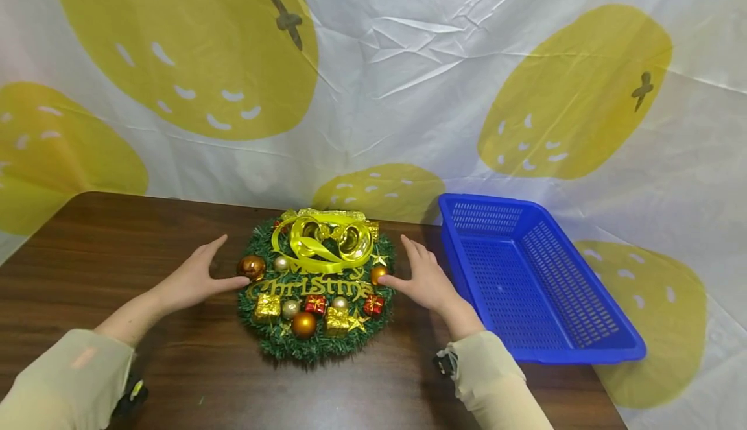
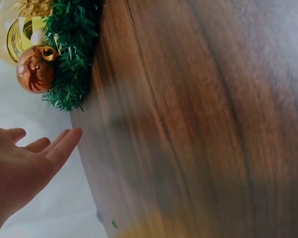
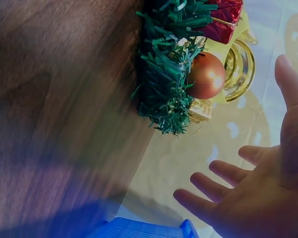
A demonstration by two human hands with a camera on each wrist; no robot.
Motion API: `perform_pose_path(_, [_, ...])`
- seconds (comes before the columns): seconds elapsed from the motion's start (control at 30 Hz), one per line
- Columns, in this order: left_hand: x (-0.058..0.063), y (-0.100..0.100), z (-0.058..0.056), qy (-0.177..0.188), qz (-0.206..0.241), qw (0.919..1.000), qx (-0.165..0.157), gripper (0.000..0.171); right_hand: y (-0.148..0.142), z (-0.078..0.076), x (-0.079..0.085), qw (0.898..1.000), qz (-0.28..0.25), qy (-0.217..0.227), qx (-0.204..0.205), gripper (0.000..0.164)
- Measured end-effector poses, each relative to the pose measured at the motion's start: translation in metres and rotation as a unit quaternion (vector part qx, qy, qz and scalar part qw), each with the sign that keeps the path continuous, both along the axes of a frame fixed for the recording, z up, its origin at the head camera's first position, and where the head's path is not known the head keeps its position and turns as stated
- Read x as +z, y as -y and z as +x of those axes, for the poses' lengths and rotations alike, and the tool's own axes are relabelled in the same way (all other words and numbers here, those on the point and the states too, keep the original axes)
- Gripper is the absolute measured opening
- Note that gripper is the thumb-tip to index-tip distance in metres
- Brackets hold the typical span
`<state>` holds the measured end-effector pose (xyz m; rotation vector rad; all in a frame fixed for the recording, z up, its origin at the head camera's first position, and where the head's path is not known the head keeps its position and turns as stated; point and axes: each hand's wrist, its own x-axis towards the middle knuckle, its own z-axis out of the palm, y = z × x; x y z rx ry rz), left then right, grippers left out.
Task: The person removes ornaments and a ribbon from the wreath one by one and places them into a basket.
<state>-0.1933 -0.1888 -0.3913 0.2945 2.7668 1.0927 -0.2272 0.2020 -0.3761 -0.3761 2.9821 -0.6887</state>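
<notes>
A green tinsel Christmas wreath (image 1: 315, 346) lies on the wooden table, dressed with orange and gold baubles, small red and gold gift boxes, gold lettering, yellow ribbon (image 1: 332, 264) and gold bells (image 1: 350, 238). To its left, my left hand (image 1: 195, 277) is held with thumb and fingers spread, the thumb close to a brown bauble (image 2: 36, 69). My right hand (image 1: 426, 281) mirrors it on the other side, fingers spread, thumb near an orange bauble (image 3: 206, 75). Both wrist views show a gap between hand and wreath, and neither hand grips anything.
A blue plastic basket (image 1: 496, 307) with slotted walls stands right of the wreath, near the table's right edge. Behind the brown table (image 1: 192, 378) hangs a white cloth (image 1: 397, 106) printed with large yellow fruit shapes.
</notes>
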Motion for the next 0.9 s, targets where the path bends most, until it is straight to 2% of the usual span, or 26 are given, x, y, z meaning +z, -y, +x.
perform_pose_path(0.13, [-0.002,-0.001,0.000,0.016,0.014,0.9998,0.003,0.104,0.002,-0.001,-0.002,0.999,-0.035,0.017,-0.010,0.097])
perform_pose_path(0.47, [-0.012,-0.002,-0.002,0.050,0.049,0.9975,0.007,0.104,0.005,-0.005,-0.007,0.996,-0.092,0.004,-0.016,0.094])
perform_pose_path(0.7, [-0.017,-0.002,-0.003,0.083,0.099,0.9915,0.015,0.101,0.007,-0.006,-0.009,0.989,-0.143,0.017,-0.021,0.091])
perform_pose_path(0.9, [-0.020,-0.002,-0.003,0.111,0.112,0.9873,0.021,0.099,0.007,-0.007,-0.015,0.986,-0.163,0.017,-0.021,0.088])
